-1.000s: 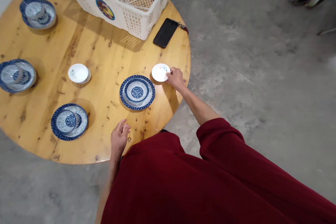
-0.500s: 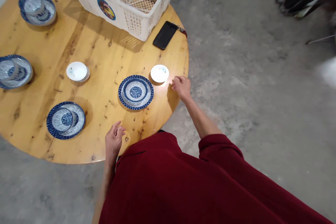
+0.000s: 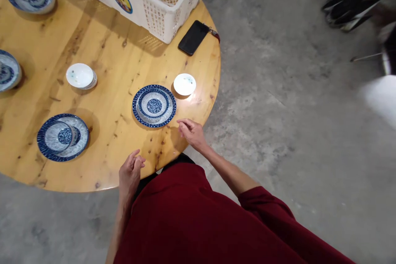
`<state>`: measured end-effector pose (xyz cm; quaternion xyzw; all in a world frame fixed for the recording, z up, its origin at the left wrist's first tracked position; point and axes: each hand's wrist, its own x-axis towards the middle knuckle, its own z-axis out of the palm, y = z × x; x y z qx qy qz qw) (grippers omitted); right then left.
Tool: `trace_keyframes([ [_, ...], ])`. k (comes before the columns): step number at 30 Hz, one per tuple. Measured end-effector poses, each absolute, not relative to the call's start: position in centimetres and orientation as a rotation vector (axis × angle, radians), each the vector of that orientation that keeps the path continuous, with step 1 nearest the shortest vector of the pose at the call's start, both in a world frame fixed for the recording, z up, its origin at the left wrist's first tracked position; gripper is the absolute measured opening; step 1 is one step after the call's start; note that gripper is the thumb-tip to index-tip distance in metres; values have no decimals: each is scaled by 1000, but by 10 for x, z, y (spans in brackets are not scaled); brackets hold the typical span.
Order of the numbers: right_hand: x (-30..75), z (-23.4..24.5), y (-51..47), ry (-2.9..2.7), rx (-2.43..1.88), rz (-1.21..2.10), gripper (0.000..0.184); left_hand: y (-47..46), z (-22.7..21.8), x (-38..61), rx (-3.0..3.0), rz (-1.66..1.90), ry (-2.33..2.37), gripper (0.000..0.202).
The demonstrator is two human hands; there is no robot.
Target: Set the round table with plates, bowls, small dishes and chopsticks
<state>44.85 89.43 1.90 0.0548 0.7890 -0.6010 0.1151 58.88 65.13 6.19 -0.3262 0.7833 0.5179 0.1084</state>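
Observation:
My right hand hovers over the table's near right edge, loosely bent with nothing in it. Just beyond its fingertips lies a blue-and-white patterned plate with a smaller matching dish on it. A small white bowl stands right beside that plate, at its upper right. My left hand is at the front edge of the table, palm inward, thumb and fingers apart and empty. To its upper left, a blue-and-white bowl sits in a larger patterned dish.
A white plastic crate stands at the back of the round wooden table. Near it lies a black phone. A few stacked white bowls are mid-table; more patterned dishes stand farther left. An umbrella-like black bundle lies on the floor.
My right hand has moved left and nearer to me, from beside the white bowl to below the patterned plate. The view has shifted slightly; the dishes appear farther left. My left hand stays near the edge.

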Motion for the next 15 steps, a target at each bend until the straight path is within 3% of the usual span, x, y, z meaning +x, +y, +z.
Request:
trace_keyframes([
  [9, 356, -20, 921, 2538, 584, -1687, 39, 600, 59, 631, -950, 1601, 2374, 67],
  [15, 333, -25, 895, 2524, 610, -1768, 19, 575, 58, 664, -1159, 1601, 2391, 65],
])
